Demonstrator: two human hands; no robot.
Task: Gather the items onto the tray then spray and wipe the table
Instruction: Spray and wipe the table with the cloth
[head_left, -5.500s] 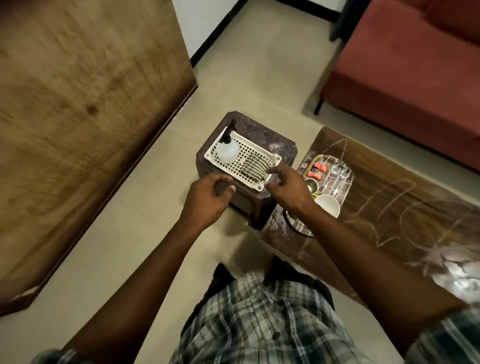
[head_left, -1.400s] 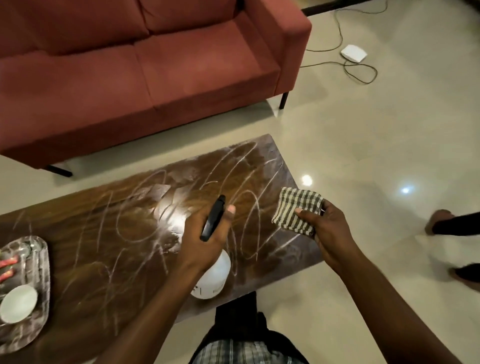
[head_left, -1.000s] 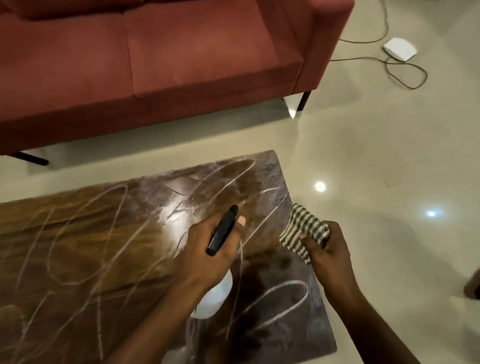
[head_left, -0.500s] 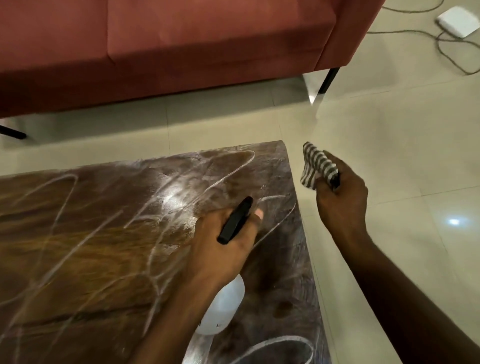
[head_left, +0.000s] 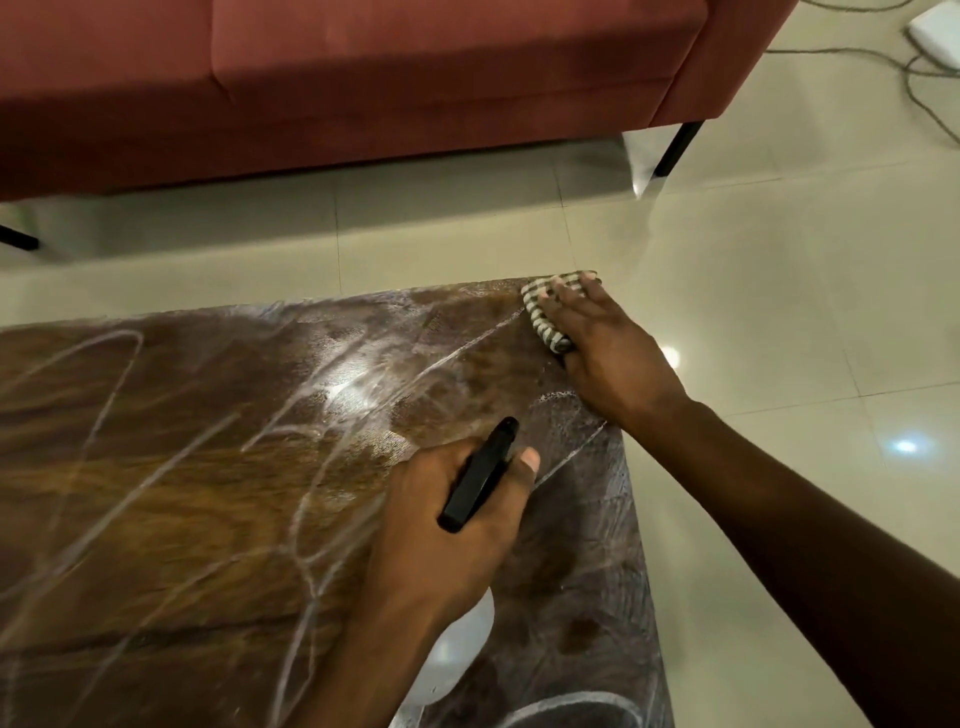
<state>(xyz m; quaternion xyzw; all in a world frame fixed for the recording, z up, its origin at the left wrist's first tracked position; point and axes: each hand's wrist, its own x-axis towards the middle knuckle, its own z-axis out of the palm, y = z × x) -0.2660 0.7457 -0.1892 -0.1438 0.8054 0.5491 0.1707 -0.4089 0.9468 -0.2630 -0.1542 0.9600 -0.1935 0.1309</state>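
The dark wooden table (head_left: 182, 493) carries white scribble marks and a wet sheen near its middle. My left hand (head_left: 447, 545) grips the spray bottle (head_left: 478, 478) by its black trigger head above the table's right end; the white body shows below my wrist. My right hand (head_left: 608, 358) lies flat on the striped cloth (head_left: 537, 312) and presses it onto the table's far right corner. The tray is out of view.
A red sofa (head_left: 363, 78) runs along the far side, with a black leg (head_left: 675, 148) at its right end. A white box with a cable (head_left: 935, 26) lies on the pale tiled floor (head_left: 779, 312) at the top right.
My right hand came down from the air beside the table and set the cloth on the far right corner. My left hand still holds the bottle over the right end.
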